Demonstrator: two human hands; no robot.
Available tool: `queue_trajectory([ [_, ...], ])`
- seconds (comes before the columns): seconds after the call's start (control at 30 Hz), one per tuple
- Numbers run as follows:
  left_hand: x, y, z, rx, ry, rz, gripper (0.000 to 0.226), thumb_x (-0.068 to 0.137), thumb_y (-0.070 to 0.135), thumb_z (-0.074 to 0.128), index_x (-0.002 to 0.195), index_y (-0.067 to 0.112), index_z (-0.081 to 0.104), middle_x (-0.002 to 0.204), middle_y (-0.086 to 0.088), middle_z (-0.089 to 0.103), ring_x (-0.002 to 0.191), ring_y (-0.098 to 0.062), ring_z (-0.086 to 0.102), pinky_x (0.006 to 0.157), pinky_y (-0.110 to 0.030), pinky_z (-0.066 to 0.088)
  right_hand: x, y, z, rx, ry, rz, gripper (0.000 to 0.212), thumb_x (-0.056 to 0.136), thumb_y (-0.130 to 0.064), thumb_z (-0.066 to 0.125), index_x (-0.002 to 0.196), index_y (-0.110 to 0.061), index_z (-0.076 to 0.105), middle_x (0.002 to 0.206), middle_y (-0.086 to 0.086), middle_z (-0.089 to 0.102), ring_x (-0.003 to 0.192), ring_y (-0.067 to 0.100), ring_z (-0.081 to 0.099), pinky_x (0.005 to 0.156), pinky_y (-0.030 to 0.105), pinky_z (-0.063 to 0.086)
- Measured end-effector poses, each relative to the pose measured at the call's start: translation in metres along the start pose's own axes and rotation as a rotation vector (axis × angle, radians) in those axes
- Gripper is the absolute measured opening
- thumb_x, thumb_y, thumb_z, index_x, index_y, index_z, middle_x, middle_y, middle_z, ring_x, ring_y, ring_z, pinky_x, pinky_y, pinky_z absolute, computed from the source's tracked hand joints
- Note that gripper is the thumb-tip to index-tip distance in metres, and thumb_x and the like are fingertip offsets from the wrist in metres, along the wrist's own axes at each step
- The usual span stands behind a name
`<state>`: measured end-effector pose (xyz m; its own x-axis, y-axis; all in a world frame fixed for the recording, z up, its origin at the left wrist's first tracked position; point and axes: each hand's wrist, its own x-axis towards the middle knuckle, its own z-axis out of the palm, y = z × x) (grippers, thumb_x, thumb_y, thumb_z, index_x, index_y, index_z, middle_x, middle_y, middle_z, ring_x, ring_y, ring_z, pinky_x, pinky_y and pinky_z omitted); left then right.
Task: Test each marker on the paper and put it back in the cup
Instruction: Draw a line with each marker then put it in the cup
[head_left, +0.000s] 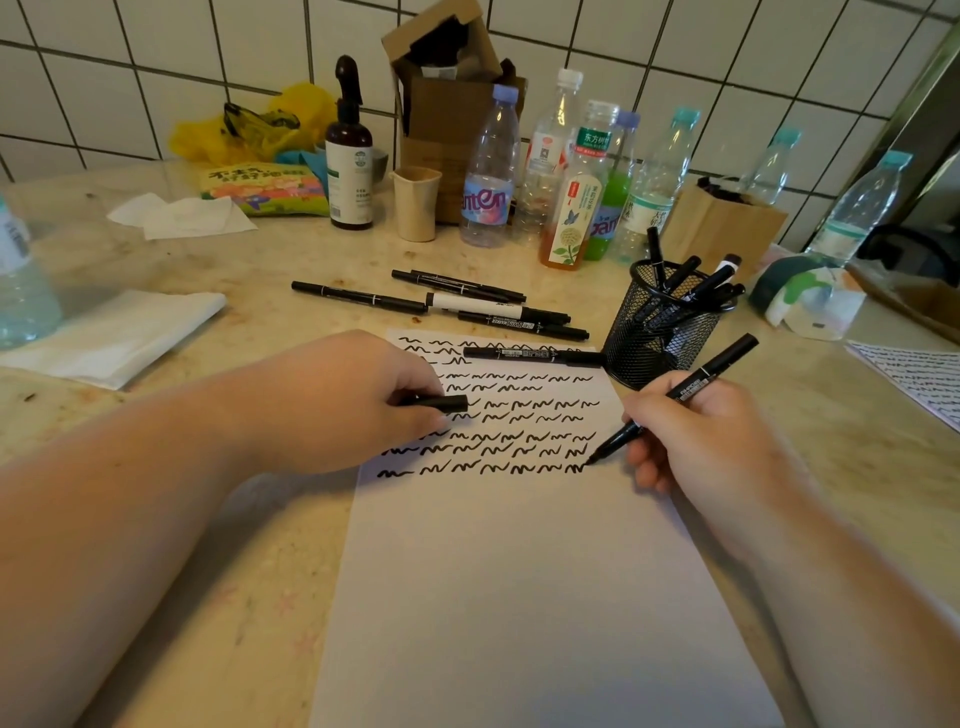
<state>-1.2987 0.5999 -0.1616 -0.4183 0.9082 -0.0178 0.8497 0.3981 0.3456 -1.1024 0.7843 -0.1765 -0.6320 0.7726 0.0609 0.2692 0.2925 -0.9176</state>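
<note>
A white sheet of paper (509, 571) lies in front of me, its upper part covered with rows of black squiggles. My right hand (706, 447) grips a black marker (696, 387) whose tip touches the paper at the right end of the lowest row. My left hand (358, 395) rests on the paper's left edge and pinches a black marker cap (441, 403). A black mesh cup (662, 325) stands just beyond the paper's top right corner with several markers in it. One marker (535, 355) lies across the paper's top, and several loose markers (447, 299) lie behind it.
Plastic bottles (488, 171), a beige cup (415, 203), a dark spray bottle (349, 150) and cardboard boxes (447, 93) crowd the back by the tiled wall. Folded tissue (114, 338) lies left, and another scribbled sheet (914, 374) right.
</note>
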Motion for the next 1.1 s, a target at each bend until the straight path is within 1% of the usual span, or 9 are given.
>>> queue_trajectory([
  [0.13,0.001,0.0,0.0,-0.008,-0.009,-0.008,0.021,0.094,0.051,0.053,0.093,0.038,0.069,0.073,0.011,0.066,0.067,-0.007,0.059,0.061,-0.026,0.047,-0.001,-0.002,-0.004,0.049,0.112,-0.057,0.022,0.094,-0.016,0.058,0.073,-0.014,0.066,0.052,0.002,0.061,0.046,0.014,0.055,0.043,0.025,0.043],
  [0.23,0.0,0.0,0.0,-0.035,-0.015,0.006,0.027,0.094,0.053,0.051,0.086,0.033,0.068,0.07,0.008,0.065,0.064,-0.009,0.057,0.062,-0.031,0.048,-0.002,-0.006,-0.004,0.156,0.086,-0.076,0.021,0.098,-0.019,0.059,0.079,-0.012,0.066,0.053,0.001,0.06,0.047,0.015,0.053,0.044,0.024,0.043],
  [0.37,-0.002,0.003,0.0,-0.088,0.008,0.044,0.02,0.095,0.053,0.051,0.088,0.04,0.066,0.074,0.015,0.064,0.067,-0.006,0.056,0.058,-0.025,0.042,-0.006,-0.009,-0.002,0.299,-0.1,-0.161,0.017,0.091,-0.021,0.064,0.079,-0.008,0.065,0.054,0.002,0.052,0.049,0.016,0.046,0.045,0.019,0.039],
  [0.47,-0.002,0.006,0.0,-0.122,0.026,0.067,0.018,0.095,0.049,0.052,0.094,0.038,0.067,0.076,0.011,0.065,0.071,-0.006,0.057,0.058,-0.023,0.043,-0.01,-0.012,-0.002,0.488,-0.267,-0.153,0.024,0.076,-0.031,0.068,0.084,-0.01,0.077,0.063,0.009,0.062,0.056,0.018,0.056,0.05,0.022,0.045],
  [0.57,-0.002,0.007,0.0,-0.143,0.029,0.071,0.016,0.095,0.047,0.053,0.098,0.04,0.067,0.077,0.009,0.065,0.071,-0.006,0.058,0.063,-0.025,0.048,-0.011,-0.012,-0.002,0.588,-0.387,-0.148,0.025,0.087,-0.021,0.063,0.096,-0.006,0.079,0.078,0.02,0.07,0.067,0.026,0.065,0.06,0.031,0.053],
  [0.7,-0.002,0.008,0.001,-0.176,0.024,0.092,0.013,0.095,0.047,0.053,0.097,0.043,0.066,0.077,0.009,0.066,0.071,-0.007,0.059,0.066,-0.031,0.052,-0.011,-0.014,0.001,0.56,-0.35,-0.137,0.025,0.086,-0.014,0.052,0.093,-0.006,0.074,0.083,0.025,0.073,0.068,0.029,0.069,0.059,0.03,0.055],
  [0.87,-0.002,0.009,0.001,-0.166,0.03,0.103,0.019,0.094,0.05,0.053,0.106,0.044,0.066,0.083,0.01,0.067,0.075,-0.006,0.06,0.07,-0.033,0.055,-0.012,-0.016,0.001,0.48,-0.357,-0.173,0.006,0.081,-0.01,0.073,0.085,-0.014,0.077,0.084,0.026,0.074,0.067,0.028,0.07,0.057,0.027,0.054],
  [0.97,-0.002,0.01,0.001,-0.136,0.021,0.099,0.023,0.093,0.052,0.053,0.112,0.046,0.064,0.091,0.013,0.069,0.083,-0.004,0.062,0.078,-0.036,0.056,-0.014,-0.017,0.001,0.427,-0.358,-0.17,0.022,0.068,-0.027,0.073,0.087,-0.018,0.081,0.084,0.021,0.076,0.069,0.025,0.071,0.059,0.026,0.054],
  [1.1,-0.002,0.014,0.0,-0.115,0.032,0.104,0.025,0.091,0.053,0.054,0.112,0.046,0.065,0.094,0.016,0.068,0.086,-0.002,0.061,0.08,-0.032,0.055,-0.013,-0.015,0.001,0.375,-0.339,-0.178,0.021,0.071,-0.016,0.07,0.088,-0.014,0.081,0.085,0.021,0.077,0.068,0.025,0.073,0.057,0.025,0.055],
])
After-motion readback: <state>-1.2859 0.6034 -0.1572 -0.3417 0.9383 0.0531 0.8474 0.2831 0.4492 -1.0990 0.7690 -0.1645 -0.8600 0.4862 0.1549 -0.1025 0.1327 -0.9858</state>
